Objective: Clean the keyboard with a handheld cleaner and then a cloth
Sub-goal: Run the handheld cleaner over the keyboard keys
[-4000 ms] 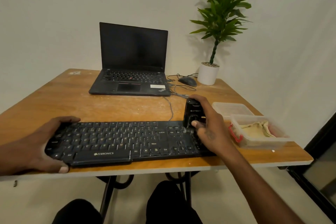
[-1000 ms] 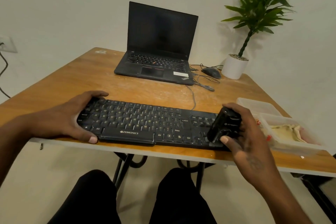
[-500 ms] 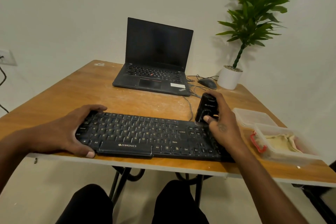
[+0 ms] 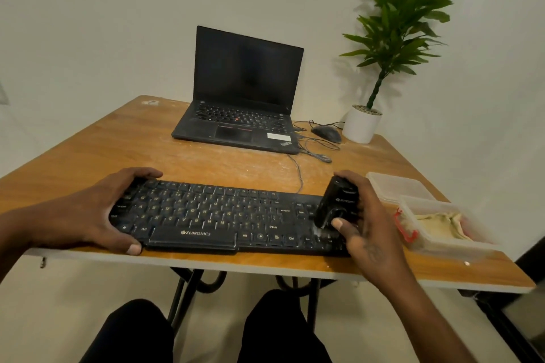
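A black Zebronics keyboard (image 4: 212,215) lies along the front edge of the wooden table (image 4: 206,162). My left hand (image 4: 97,212) grips its left end, fingers over the back edge and thumb at the front. My right hand (image 4: 365,224) holds a small black handheld cleaner (image 4: 336,203), tilted with its lower end on the keys at the keyboard's right end. Pale dust shows on the keys just below the cleaner. A beige cloth (image 4: 439,224) lies in a clear plastic box (image 4: 454,244) to the right.
An open black laptop (image 4: 244,97) stands at the back of the table, with a wired mouse (image 4: 327,133) and a white potted plant (image 4: 361,124) to its right. The box's clear lid (image 4: 398,187) lies behind the box. My knees are under the table.
The cleaner has come from the keyboard's back edge toward me, onto its right-end keys, now tilted. The left hand keeps its hold. The camera view has shifted slightly.
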A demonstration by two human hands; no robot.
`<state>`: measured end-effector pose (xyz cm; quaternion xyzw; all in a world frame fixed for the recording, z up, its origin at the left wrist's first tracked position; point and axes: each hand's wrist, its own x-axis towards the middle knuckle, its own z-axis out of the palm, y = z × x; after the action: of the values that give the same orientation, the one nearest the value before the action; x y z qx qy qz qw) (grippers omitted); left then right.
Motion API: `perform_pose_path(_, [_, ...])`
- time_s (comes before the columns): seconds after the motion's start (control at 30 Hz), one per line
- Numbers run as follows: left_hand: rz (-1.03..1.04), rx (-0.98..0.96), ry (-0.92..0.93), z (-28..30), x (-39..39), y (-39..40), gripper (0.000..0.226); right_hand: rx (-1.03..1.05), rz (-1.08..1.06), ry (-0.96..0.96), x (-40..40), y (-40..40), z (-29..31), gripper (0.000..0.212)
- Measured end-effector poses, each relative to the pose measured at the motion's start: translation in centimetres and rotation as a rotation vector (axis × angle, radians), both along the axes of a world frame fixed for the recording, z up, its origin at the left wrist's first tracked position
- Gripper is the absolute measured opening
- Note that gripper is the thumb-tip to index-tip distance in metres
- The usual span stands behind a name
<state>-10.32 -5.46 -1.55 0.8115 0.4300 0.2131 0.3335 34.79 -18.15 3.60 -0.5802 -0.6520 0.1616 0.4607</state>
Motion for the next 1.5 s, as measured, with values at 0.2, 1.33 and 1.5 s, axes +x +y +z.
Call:
perform_pose_path(0.2, [-0.02,-0.013,0.008,0.2,-0.1,-0.1,0.13,-0.003,-0.018,-0.087,-0.2,5.2,1.0,0.082])
perform_pose_path(1.33, [0.028,0.0,-0.058,-0.7,-0.1,0.8,0.131,-0.017,-0.08,0.038,4.4,-1.5,0.7,0.081])
perform_pose_path(1.5, [0.104,0.047,0.099,-0.9,-0.2,0.4,0.135,-0.023,-0.07,0.084,5.2,-2.8,0.2,0.081])
